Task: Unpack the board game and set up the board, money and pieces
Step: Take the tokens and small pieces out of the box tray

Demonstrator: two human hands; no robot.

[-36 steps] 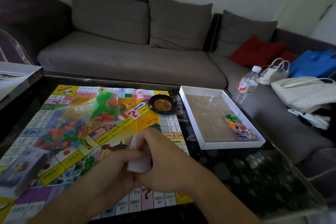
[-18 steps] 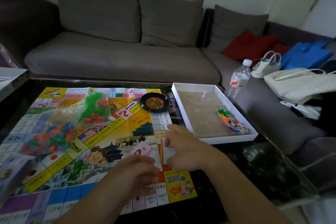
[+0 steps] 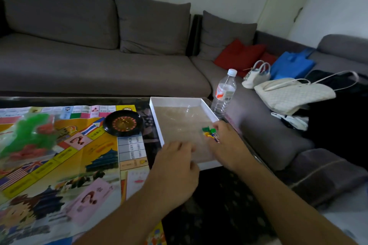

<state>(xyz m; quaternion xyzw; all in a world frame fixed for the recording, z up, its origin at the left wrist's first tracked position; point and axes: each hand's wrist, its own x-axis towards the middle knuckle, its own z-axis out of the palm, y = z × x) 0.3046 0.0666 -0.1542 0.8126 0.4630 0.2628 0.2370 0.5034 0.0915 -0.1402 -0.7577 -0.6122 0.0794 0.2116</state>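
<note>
White cardboard forms the shallow box [image 3: 180,101] at the centre of the frame, sitting on the dark glossy table [image 3: 217,211] with its brown floor bare except for a small cluster of coloured playing pieces [image 3: 209,133] near its right wall. The right hand [image 3: 229,145] reaches into the box from the lower right, its fingers bent down over those pieces; whether it actually pinches any of them cannot be told, since the fingertips are hidden behind the hand. The left hand [image 3: 175,167] lies over the near left corner of the box, knuckles up, fingers loosely curled and holding nothing that shows.

To the left, the unfolded game board [image 3: 65,167] covers the table, printed with flags, buildings and question marks. A small black roulette wheel [image 3: 123,123] rests on its upper right corner, just beside the box. At the left edge of the frame a clear bag of green and red pieces [image 3: 33,137] lies on the board, blurred. A pink card [image 3: 90,199] lies flat on the board in the lower left.

Behind the table runs a grey sofa [image 3: 95,69]. On its right section sit a red cushion [image 3: 239,54], a blue bag [image 3: 291,64], a white quilted bag [image 3: 292,93] and a clear water bottle [image 3: 225,93] standing upright near the far right corner of the box.
</note>
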